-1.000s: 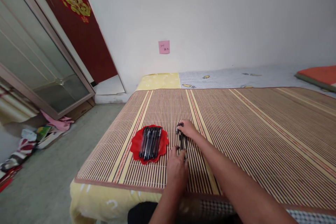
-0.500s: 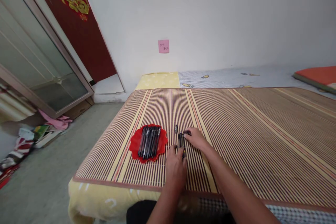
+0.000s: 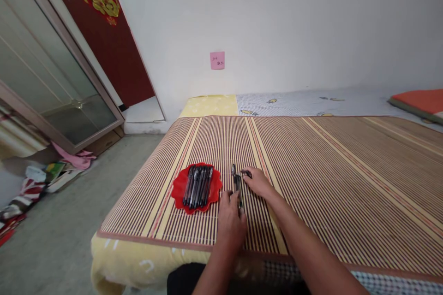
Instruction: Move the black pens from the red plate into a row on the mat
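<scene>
Low in the view, my left hand (image 3: 231,216) is closed, its fingertips on a dark pen (image 3: 237,183) that points away from me on the striped mat. A clear-and-black pen cap (image 3: 233,169) lies just beyond the pen's far end. To the right, my right hand (image 3: 258,181) pinches a small black piece (image 3: 247,173) that looks like another pen cap. Left of both hands, a red scalloped dish (image 3: 177,188) holds several capped dark pens (image 3: 198,186) side by side. My left fingers partly hide the pen's near end.
The striped mat (image 3: 311,184) covers a bed whose near edge shows yellow bedding (image 3: 121,258). A folded orange item (image 3: 420,100) lies at the far right. Behind stands a white wall with a pink note (image 3: 217,61). Clothes and other items (image 3: 32,189) lie on the floor at left.
The pen under my left hand sits a little closer to the loose cap and is turned slightly. My right hand stays nearly in place with its small black piece. The dish has not been moved.
</scene>
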`<state>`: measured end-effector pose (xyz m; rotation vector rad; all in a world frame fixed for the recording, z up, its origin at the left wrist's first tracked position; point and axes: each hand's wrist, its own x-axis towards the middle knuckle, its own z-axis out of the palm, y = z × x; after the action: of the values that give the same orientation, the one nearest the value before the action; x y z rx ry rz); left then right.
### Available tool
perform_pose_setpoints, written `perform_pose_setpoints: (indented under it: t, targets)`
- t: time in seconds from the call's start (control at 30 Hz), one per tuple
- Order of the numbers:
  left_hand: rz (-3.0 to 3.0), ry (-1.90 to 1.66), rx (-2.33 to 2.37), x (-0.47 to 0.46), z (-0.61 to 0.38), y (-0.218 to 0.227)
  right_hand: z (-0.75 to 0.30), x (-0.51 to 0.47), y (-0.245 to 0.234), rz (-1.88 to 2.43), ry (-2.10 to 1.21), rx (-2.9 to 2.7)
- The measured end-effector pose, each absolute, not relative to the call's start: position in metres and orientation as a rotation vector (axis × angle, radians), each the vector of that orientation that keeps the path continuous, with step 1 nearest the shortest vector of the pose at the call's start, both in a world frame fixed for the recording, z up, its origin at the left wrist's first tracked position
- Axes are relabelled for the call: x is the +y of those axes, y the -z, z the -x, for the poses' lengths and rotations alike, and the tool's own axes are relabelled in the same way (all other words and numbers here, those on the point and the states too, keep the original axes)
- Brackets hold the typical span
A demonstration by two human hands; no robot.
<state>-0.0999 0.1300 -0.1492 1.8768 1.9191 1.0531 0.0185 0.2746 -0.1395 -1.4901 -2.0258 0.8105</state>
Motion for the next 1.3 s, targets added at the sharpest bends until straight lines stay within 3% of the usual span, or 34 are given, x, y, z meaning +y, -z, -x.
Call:
perform_pose_setpoints:
  t: [0.3,0.5,1.3]
  targets:
    - [-1.836,-1.085,1.912,0.134,0.102,0.152,-0.024,0.276,0.138,1.538,-0.92,-1.795]
    - [-1.838,-1.078,1.9,0.135,0.104,0.155,-0.029,0.281,0.137,1.474,-1.188,-1.579]
    - [-1.752,-1.142,1.894,0.132,0.1,0.145,0.007,0.334,0.139,1.54,-0.853,-1.688]
